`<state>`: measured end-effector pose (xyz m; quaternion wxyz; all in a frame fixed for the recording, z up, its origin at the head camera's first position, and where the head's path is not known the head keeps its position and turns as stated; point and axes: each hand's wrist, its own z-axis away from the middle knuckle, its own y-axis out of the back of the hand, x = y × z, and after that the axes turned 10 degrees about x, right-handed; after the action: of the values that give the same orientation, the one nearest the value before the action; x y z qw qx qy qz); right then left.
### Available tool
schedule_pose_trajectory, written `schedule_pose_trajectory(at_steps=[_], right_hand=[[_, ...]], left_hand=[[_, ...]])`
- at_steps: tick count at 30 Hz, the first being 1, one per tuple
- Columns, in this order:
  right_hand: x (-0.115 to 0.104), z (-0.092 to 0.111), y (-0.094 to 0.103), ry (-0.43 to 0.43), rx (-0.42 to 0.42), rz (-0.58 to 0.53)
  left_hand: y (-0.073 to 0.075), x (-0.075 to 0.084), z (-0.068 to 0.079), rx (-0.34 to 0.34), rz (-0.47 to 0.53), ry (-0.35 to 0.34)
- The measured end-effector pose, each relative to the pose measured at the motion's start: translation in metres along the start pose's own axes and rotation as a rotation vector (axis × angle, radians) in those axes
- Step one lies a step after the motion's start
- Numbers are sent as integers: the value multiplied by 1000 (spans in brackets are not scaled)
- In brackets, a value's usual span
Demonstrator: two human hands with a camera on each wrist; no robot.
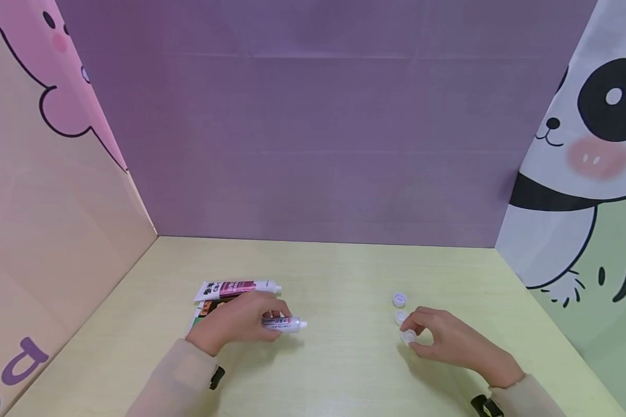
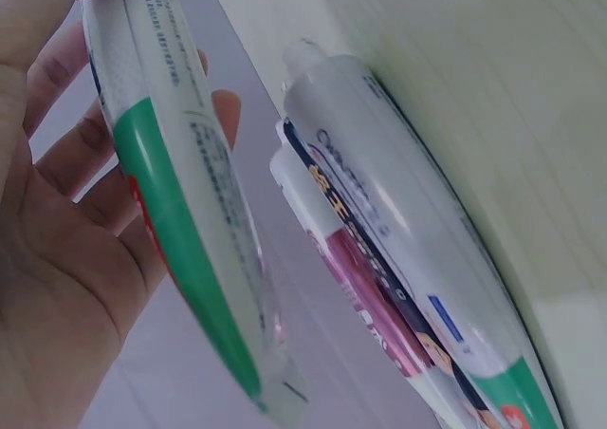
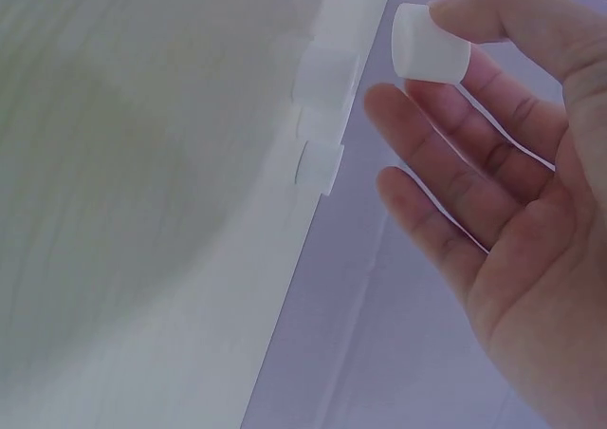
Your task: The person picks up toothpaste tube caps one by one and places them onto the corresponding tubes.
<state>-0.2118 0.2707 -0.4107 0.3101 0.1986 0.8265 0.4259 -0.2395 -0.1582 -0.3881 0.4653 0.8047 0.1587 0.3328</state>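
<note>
My left hand (image 1: pixel 240 321) pinches a white-and-green toothpaste tube (image 2: pixel 180 163) between thumb and fingers, its bare nozzle pointing right in the head view. Under and behind that hand lie other toothpaste tubes side by side: a white-and-pink one (image 1: pixel 240 288), a dark-printed one (image 1: pixel 207 308), and a white-and-green one (image 2: pixel 379 201) partly hidden by the hand in the head view. On the right, my right hand (image 1: pixel 451 341) holds a white cap (image 3: pixel 429 45) between thumb and fingertips, raised above the table. Two more white caps, a far one (image 1: pixel 399 299) and a nearer one (image 1: pixel 401 317), rest just beyond those fingers.
The pale wood-look table (image 1: pixel 344 370) is bounded by a purple back wall (image 1: pixel 313 145). A cartoon-printed left panel (image 1: pixel 57 231) and a panda-printed right panel (image 1: pixel 568 243) stand along its sides.
</note>
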Motion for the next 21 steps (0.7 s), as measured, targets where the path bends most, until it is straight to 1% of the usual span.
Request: schedule_pose_trajectory(at_steps=[7, 10, 15, 17, 21], right_hand=[[1, -7, -6, 64, 39, -25], [1, -10, -8, 67, 37, -28], [-1, -14, -10, 78, 39, -26], [-2, -15, -11, 95, 47, -23], [-3, -18, -12, 98, 64, -17]], left_hand=[[-6, 2, -7, 0, -5, 5], [-7, 4, -9, -6, -1, 12], [-10, 6, -14, -7, -16, -12], [-11, 7, -15, -3, -18, -26], [-12, 9, -17, 6, -8, -39]])
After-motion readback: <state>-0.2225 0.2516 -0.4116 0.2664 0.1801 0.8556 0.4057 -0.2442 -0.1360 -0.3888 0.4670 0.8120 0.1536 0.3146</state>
